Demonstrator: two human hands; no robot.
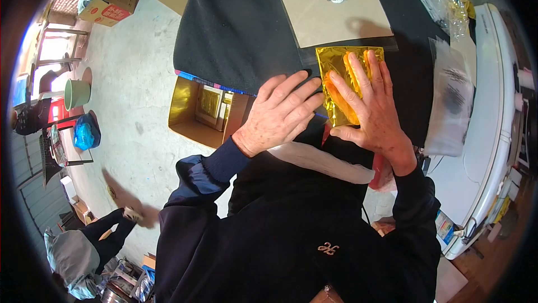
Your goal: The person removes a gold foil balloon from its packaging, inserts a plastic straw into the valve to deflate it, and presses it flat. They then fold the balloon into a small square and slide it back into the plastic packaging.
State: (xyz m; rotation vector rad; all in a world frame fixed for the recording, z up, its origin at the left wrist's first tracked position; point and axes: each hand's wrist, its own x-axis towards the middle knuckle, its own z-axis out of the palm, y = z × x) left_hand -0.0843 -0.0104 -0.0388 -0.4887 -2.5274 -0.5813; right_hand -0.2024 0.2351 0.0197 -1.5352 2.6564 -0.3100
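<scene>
A shiny gold foil packet lies near the front edge of the black cloth-covered table. My right hand rests flat over it, fingers spread and orange reflections showing in the foil beneath them. Just left of the packet is my left hand, fingers stretched out and tips right at its left edge. Neither hand grasps anything. Beyond the packet, a beige card in a clear sleeve lies flat, with small printed text and a hang hole.
Below the table's left side stands an open cardboard box holding gold packets. Clear plastic sleeves lie at the right, beside a white appliance. Crumpled clear film sits at the back right. A person is at the lower left.
</scene>
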